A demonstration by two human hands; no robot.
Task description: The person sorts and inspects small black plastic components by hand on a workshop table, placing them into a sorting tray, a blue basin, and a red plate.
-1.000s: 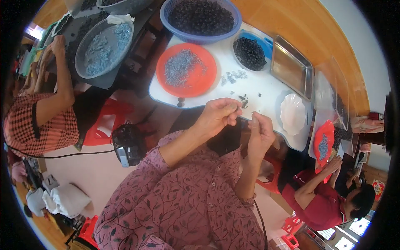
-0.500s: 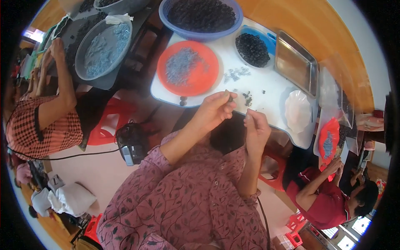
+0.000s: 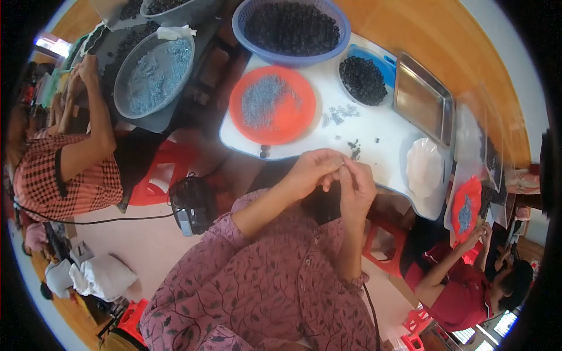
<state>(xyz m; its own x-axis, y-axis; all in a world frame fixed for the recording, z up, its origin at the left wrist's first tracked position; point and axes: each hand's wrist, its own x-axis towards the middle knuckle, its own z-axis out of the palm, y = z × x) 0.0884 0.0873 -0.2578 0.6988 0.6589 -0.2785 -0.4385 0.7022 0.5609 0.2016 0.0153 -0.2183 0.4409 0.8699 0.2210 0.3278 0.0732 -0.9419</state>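
Over the near edge of the white table, my left hand (image 3: 313, 171) and my right hand (image 3: 358, 182) meet, fingertips together. Both are closed in a pinch; whatever lies between the fingers is too small and covered to make out. Just beyond them sits a little group of dark bits (image 3: 355, 150) on the tabletop. Farther off, small clear-grey pieces (image 3: 339, 114) are scattered. An orange-red round tray (image 3: 304, 126) holds a heap of similar grey pieces (image 3: 263, 100). Two round dark pieces (image 3: 265, 151) rest at the table's edge, left of my hands.
Behind stand a blue-purple basket (image 3: 246, 44) of black parts, a bowl of black parts (image 3: 363, 81) and a metal tray (image 3: 424, 96). A white scalloped dish (image 3: 424, 168) lies at the right. Other people work left (image 3: 70, 169) and right (image 3: 453, 286), beside red stools (image 3: 386, 234).
My hands have come together; half a second ago they were apart, a small dark piece showing in my left fingertips. The whole view has shifted slightly, with the table lower and further right.
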